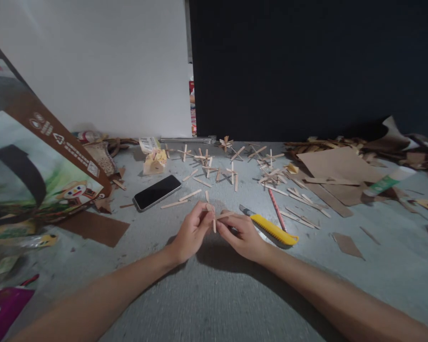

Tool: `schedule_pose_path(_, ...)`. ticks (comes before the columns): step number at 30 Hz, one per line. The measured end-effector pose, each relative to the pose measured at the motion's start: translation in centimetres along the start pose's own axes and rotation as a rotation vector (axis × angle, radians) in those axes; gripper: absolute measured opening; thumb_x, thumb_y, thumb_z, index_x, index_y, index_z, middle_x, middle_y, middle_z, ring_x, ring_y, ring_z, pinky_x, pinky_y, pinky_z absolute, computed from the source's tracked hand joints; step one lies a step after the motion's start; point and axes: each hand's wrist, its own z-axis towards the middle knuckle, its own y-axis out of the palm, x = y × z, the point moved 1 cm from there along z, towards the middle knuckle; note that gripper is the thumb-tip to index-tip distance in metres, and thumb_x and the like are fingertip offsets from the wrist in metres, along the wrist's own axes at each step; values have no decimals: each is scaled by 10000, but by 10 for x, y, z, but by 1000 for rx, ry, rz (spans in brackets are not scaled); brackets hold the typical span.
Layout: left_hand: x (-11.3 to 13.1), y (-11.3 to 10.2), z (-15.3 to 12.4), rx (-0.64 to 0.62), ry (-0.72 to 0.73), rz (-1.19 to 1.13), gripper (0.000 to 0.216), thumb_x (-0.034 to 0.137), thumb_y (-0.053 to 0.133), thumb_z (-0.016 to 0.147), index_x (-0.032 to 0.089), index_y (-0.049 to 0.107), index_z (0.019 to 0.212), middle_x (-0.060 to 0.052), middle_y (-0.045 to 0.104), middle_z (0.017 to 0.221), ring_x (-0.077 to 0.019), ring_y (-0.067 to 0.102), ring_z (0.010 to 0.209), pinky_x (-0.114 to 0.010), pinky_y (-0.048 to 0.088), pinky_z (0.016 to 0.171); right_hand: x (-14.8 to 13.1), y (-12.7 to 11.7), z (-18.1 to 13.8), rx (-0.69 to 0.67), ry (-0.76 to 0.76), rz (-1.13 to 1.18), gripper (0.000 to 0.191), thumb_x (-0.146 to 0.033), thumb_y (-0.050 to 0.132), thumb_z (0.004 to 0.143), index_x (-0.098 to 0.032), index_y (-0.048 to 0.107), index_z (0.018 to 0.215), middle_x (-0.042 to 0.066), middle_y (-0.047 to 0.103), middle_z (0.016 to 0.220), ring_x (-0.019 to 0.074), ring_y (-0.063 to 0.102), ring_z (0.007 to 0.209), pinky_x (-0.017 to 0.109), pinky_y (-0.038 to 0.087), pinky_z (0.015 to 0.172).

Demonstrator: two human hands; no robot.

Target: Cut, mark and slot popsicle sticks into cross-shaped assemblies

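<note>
1. Pinching crossed wooden sticks [216,217] between the fingers of left hand [191,232] and right hand [241,236], mid-floor [214,294], beside yellow knife [273,229].
2. Probably light, stiff, thin, easily snapped; best held gently near the crossing.

Probably a home craft corner, set up on a grey floor [214,294]: strewn with wooden craft sticks [231,173] and cardboard scraps [337,164], a yellow utility knife [273,229], a phone [157,192], a printed carton [28,161], all against a plain white wall [103,71].
</note>
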Motion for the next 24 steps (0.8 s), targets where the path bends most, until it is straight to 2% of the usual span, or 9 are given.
schedule_pose_path(7, -1, -3, -1, -16, 41, 110, 460, 657, 542, 989, 210, 508, 885, 41, 473, 719, -123, 436, 630, -243, 395, 605, 2, 2, -2, -24, -24, -24, 267, -220, 507, 1065, -228, 716, 900, 57, 762, 868, 189, 719, 835, 321, 586, 796)
schedule_pose_path(11, -3, -2, 0, -11, 23, 62, 469, 669, 555, 978, 213, 491, 889, 49, 459, 699, -118, 417, 614, -237, 372, 582, 1, 1, -1, -44, -18, -46, 263, -214, 483, 1073, -226, 679, 899, 56, 730, 860, 188, 694, 846, 317, 567, 802)
schedule_pose_path(14, -5, 0, 1, 8, -34, -47, 477, 674, 602, 951, 218, 474, 895, 70, 410, 678, -98, 355, 569, -218, 319, 532, -1, -1, 0, -56, 7, -76, 251, -217, 464, 1071, -224, 627, 881, 40, 681, 820, 174, 643, 783, 297, 530, 744)
schedule_pose_path(18, -5, 1, 4, 33, -130, -211, 484, 666, 663, 917, 234, 445, 894, 103, 327, 615, -79, 269, 502, -197, 243, 475, -3, -2, 1, -51, 60, -134, 250, -229, 505, 1024, -236, 487, 775, -14, 537, 703, 148, 524, 651, 264, 420, 607)
schedule_pose_path(21, -3, 2, 6, 42, -143, -263, 479, 650, 683, 910, 237, 443, 895, 109, 347, 592, -72, 268, 478, -193, 231, 457, -2, -1, 0, -34, 106, -153, 286, -223, 510, 1007, -243, 421, 736, -38, 476, 662, 132, 477, 603, 253, 362, 569)
schedule_pose_path(24, 0, 2, 6, 51, -145, -257, 470, 644, 684, 911, 235, 454, 918, 104, 412, 583, -69, 310, 462, -195, 262, 453, -1, 0, 0, -23, 137, -148, 295, -231, 494, 1017, -238, 430, 728, -44, 469, 646, 121, 455, 576, 247, 342, 555)
